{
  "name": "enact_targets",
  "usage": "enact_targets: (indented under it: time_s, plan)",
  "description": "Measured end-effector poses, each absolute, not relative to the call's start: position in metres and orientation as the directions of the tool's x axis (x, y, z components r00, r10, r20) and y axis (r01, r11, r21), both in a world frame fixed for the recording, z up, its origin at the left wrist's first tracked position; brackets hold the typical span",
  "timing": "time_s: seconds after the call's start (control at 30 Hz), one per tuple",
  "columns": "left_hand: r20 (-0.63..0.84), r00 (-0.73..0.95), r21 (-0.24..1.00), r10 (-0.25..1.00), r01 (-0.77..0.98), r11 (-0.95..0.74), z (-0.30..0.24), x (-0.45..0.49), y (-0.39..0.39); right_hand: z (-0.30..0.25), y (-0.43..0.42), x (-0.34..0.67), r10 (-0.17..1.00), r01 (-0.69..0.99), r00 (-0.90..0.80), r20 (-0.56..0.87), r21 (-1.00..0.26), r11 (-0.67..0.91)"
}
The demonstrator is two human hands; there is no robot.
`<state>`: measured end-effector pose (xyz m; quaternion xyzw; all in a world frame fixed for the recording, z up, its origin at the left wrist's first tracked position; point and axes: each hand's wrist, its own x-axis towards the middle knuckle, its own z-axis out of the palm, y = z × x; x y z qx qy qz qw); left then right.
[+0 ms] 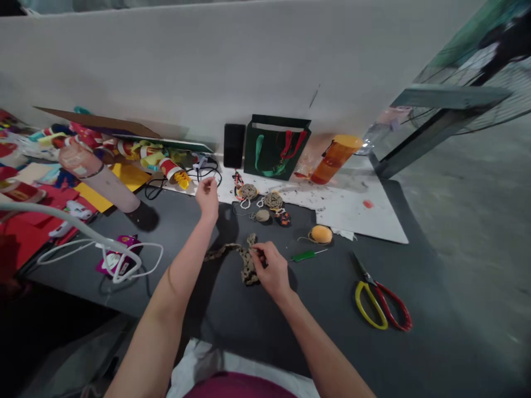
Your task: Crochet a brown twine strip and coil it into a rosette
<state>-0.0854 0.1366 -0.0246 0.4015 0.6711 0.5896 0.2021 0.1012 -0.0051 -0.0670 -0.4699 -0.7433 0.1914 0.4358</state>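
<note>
Right hand (271,269) pinches the brown crocheted piece (248,269), its strip (224,251) trailing left along the surface (327,309); left hand (208,198) hangs farther off, fingers curled, whether gripping anything I can't tell.

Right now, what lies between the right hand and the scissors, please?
The head view shows a green-handled tool between the right hand and scissors.

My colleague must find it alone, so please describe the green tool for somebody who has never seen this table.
On the dark table, find the right hand pinching a brownish knitted piece. Between that hand and the scissors, nearer than the orange ball, lies the tool. Its green handle and thin pale shaft set it apart: the scissors have yellow and red handles.
</note>
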Motion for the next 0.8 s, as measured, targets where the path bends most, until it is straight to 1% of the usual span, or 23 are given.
enact_targets:
  time_s: [0.07,0.17,0.3,0.43,0.6,0.7,0.8]
  plan:
    - [0.256,-0.623,0.907,0.740,0.419,0.039,-0.023,-0.105,0.165,-0.070,-0.005,0.098,0.841,0.507,-0.227,0.491,-0.677,0.533]
    - [0.297,-0.581,0.798,0.758,0.587,0.137,-0.020,-0.123,0.198,-0.070,-0.004,0.094,0.804,0.482,-0.284,0.523,-0.647,0.591]
    - [0.272,-0.528,0.636,0.804,0.726,0.262,-0.018,-0.136,0.228,-0.067,-0.002,0.093,0.786,0.493,-0.311,0.534,-0.616,0.614]
    - [0.203,-0.530,0.502,0.823,0.778,0.377,-0.021,-0.149,0.244,-0.067,-0.001,0.093,0.767,0.509,-0.330,0.550,-0.580,0.636]
    - [0.159,-0.503,0.384,0.850,0.824,0.416,-0.023,-0.161,0.253,-0.068,0.000,0.093,0.768,0.520,-0.367,0.525,-0.569,0.637]
    - [0.136,-0.468,0.355,0.873,0.846,0.398,-0.021,-0.161,0.255,-0.068,0.001,0.092,0.770,0.516,-0.377,0.514,-0.574,0.636]
    - [0.122,-0.438,0.372,0.891,0.852,0.368,-0.018,-0.158,0.256,-0.068,0.002,0.092,0.778,0.515,-0.375,0.504,-0.584,0.627]
